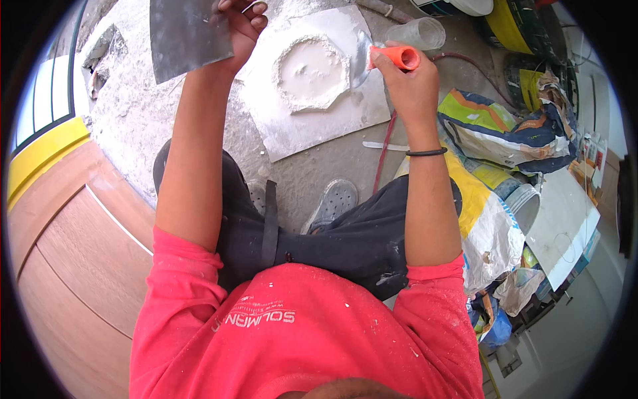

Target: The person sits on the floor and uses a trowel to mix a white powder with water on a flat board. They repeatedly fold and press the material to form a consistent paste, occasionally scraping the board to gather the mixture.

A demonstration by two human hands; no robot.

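Note:
A putty knife with an orange handle point(398, 58) is gripped in my right hand point(411, 82). Its metal blade point(361, 62) stands at the right side of an octagonal ring of white powder point(335, 102). Within that ring lies a pool of pale, wet mix point(311, 75) with small lumps. Powder and mix sit on a flat whitish board point(299, 132) on the floor. At the upper left, my left hand point(244, 32) holds a dark grey flat plate point(187, 42); how the fingers grip it is partly hidden. A thin pale edge shows at those fingertips.
A clear plastic container point(418, 35) lies beyond my right hand. Printed bags point(508, 129) and a yellow-white sack point(478, 209) crowd the right side. A red hose point(383, 154) and a pale strip point(384, 145) lie on the floor. A wooden door panel point(84, 249) is at left.

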